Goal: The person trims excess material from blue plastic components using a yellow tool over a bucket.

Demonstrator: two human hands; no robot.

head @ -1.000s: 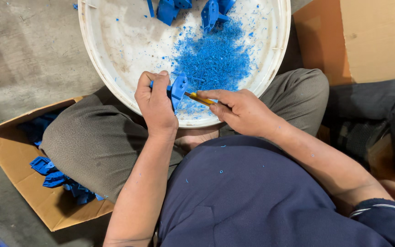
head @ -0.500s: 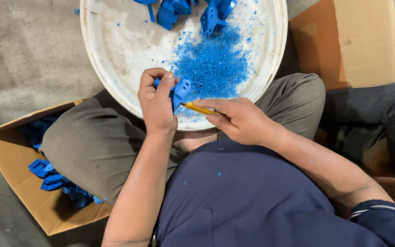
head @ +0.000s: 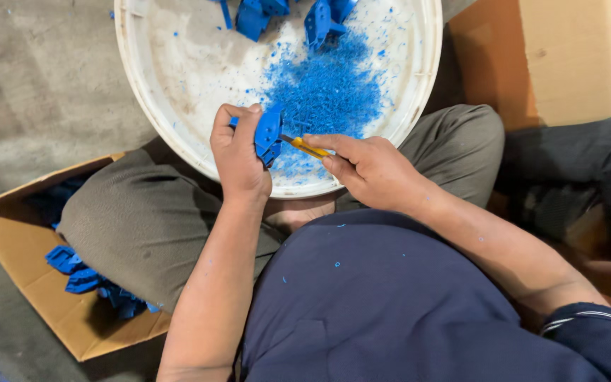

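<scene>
Gripping closed: blue plastic part is held by left hand, yellow knife by right hand, over white basin.

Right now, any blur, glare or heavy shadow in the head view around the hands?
Head view: sharp on the left hand, small blue plastic part and yellow-handled knife; no glare on the round white tub; soft shadow inside the brown cardboard box; light even.

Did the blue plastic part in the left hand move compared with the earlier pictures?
Cannot tell: the blue part sits over the white basin's near rim throughout; the camera shifts.
</scene>
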